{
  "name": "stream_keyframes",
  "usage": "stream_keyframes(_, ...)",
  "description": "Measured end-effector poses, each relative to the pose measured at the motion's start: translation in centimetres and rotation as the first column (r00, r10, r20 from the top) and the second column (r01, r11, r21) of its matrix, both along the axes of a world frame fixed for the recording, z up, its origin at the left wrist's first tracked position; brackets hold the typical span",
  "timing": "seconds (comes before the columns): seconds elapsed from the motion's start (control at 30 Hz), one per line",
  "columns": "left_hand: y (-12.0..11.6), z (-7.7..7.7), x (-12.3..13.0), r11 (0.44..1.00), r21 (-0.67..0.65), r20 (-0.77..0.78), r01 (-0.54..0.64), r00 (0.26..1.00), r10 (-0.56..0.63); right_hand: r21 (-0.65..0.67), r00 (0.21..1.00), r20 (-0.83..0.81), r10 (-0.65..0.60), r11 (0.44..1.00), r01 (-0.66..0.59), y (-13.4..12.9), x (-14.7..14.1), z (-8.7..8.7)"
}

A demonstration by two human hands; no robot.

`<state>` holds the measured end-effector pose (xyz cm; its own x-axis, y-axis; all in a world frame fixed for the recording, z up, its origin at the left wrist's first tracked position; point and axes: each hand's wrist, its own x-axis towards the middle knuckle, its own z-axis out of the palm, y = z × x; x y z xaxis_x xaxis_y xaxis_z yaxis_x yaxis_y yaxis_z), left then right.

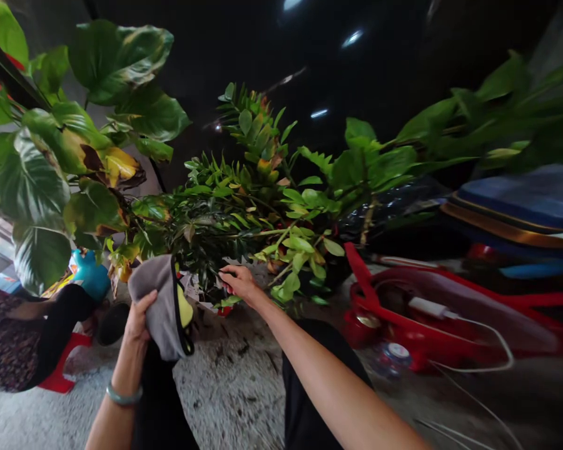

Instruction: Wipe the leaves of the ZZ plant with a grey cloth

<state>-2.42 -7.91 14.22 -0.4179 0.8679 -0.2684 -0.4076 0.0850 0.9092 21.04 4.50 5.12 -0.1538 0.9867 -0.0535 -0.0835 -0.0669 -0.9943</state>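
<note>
At twelve o'clock stands a glossy black panel (380, 75) with white reflections. A broad-leaved green plant (32, 181) with yellowed patches spreads at ten. Around eight, a person in a speckled dark top (4, 337) is above a red plastic stool (68, 362), near a shiny blue rounded object (94, 281). Toward four, a red container (478, 347) bears a white block-shaped adapter (426, 307) with a white cable (509, 353); grey rough ground (229, 400) lies at six.
</note>
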Motion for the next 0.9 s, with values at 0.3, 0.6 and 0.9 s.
stream_keyframes(0.3,2.3,-3.9,3.9,0.994,-0.081,-0.171,0.072,0.982,-0.085,-0.085,0.997,-0.073,0.022,0.996,-0.028,-0.7,-0.2,0.8)
stream_keyframes(0.6,2.7,-4.7,7.5,0.985,0.132,-0.471,-0.108,0.868,0.158,-0.275,0.97,-0.229,-0.08,0.961,0.015,-1.8,-0.6,1.8)
stream_keyframes(0.9,-2.4,-4.4,6.4,0.957,0.239,-0.742,-0.165,0.604,0.29,0.095,0.994,-0.104,0.024,0.995,-0.014,-6.2,-3.1,1.7)
